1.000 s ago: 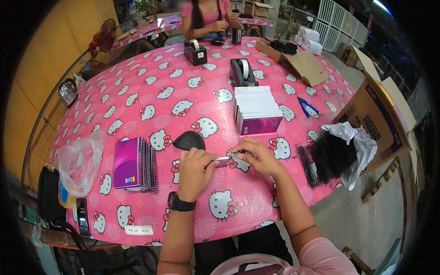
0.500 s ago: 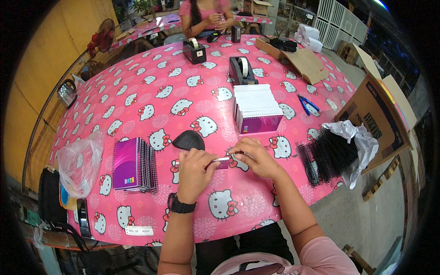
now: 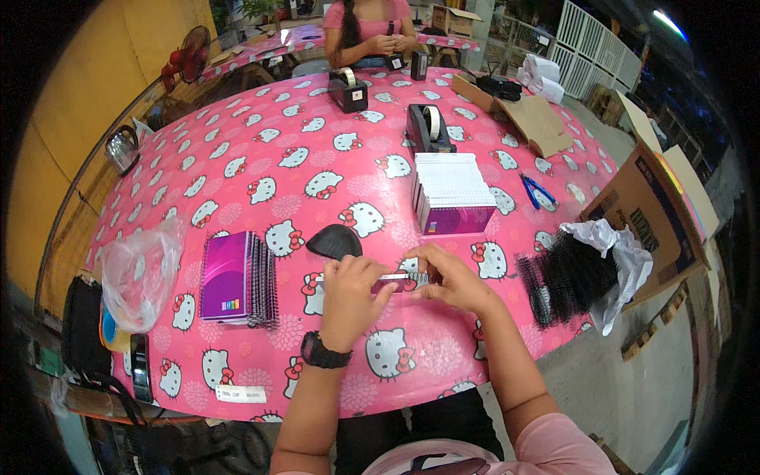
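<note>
**Slim purple-covered paper notebook [image 3: 393, 279] pinched over a shiny pink tablecloth [image 3: 443, 356]**

So the left hand [image 3: 354, 297] has its thumb and fingers clamped on the notebook, which sits edge-on between both hands, near the table's front. The right hand [image 3: 450, 279] is pinching a springy dark wire coil [image 3: 422, 279] at the notebook's right end.

Texture-wise it's a mix: a neat stack of glossy purple coil-bound notebooks [image 3: 226, 277] on the left, a squared-off block of white-edged purple pads [image 3: 455, 194] ahead, and a bristly heap of black coils [image 3: 566, 277] on the right, beside crumpled white paper [image 3: 613, 253]. There's also a dark curved pad [image 3: 335, 241] just beyond the left hand.

Print: small multicoloured lettering on the purple covers, a line of type on a white paper strip [image 3: 241, 393], bold dark print on the brown cardboard box [image 3: 645, 214].

Fingers hide much of the notebook, and I can't tell how far the coil is threaded. The co-worker [image 3: 370, 36] opposite is cut off up top.
</note>
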`<action>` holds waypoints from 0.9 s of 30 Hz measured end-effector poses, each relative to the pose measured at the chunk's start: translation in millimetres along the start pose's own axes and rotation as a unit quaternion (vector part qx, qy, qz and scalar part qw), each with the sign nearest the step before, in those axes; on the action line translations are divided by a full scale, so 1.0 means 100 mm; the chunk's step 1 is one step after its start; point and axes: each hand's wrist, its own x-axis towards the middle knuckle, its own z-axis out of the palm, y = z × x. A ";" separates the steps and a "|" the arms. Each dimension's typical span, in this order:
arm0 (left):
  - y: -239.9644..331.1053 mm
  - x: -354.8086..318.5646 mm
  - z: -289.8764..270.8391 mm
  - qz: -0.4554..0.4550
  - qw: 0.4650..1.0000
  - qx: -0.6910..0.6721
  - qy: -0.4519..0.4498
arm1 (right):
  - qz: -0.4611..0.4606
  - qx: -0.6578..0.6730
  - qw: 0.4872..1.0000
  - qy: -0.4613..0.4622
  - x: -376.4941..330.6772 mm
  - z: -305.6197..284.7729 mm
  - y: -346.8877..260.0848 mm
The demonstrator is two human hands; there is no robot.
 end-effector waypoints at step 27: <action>-0.01 -0.02 0.03 0.069 0.990 -0.115 -0.044 | -0.054 -0.209 0.959 -0.182 1.76 0.45 0.11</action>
